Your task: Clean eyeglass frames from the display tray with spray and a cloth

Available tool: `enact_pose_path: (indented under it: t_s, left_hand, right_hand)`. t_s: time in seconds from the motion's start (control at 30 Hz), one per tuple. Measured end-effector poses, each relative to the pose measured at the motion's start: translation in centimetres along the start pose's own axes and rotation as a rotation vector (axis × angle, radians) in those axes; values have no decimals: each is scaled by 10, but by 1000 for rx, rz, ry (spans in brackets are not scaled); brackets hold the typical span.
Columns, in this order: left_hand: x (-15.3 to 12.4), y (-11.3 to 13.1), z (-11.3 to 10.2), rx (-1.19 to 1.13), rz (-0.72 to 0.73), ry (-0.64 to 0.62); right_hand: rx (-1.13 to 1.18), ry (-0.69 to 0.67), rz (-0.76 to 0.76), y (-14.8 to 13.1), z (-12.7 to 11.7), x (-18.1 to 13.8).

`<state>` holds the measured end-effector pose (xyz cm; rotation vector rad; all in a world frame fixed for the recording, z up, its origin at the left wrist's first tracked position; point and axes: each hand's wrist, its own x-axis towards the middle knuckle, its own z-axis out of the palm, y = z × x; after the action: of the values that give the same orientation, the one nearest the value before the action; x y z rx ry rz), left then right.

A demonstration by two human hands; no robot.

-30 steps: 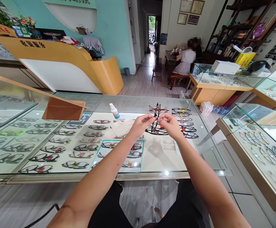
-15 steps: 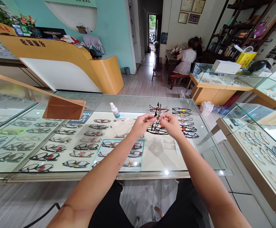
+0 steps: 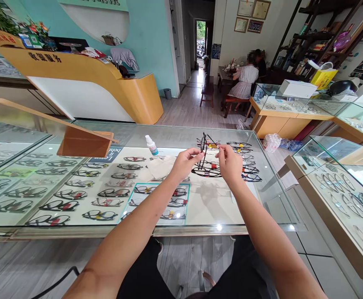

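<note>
You're pinching the glasses (image 3: 203, 143) in your left hand (image 3: 186, 162) and one temple (image 3: 213, 140) in your right hand (image 3: 230, 164), over the counter (image 3: 206, 230); careful, pulling too wide could be bending them.

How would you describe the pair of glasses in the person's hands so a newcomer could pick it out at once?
Start at the long glass counter in front of the person. Above its right half, find the left hand and right hand. Between them is the dark pair of glasses, the only one held up; neighbouring frames lie below.
</note>
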<state>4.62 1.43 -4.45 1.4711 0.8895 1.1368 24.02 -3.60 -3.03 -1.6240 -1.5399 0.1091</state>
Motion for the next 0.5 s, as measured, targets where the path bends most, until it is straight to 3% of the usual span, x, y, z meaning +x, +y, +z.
enact_pose_path:
  t_s: [0.23,0.4,0.5]
  left_hand:
    - [-2,5,1,3,-14,-24]
    - [-3,13,1,-85,-27,55]
    - [-4,14,3,-86,-18,12]
  right_hand:
    - [200,238,-97,1,-6,1]
    - [292,79,-89,-3,-5,1]
    - [395,-53,-75,-5,-3,1]
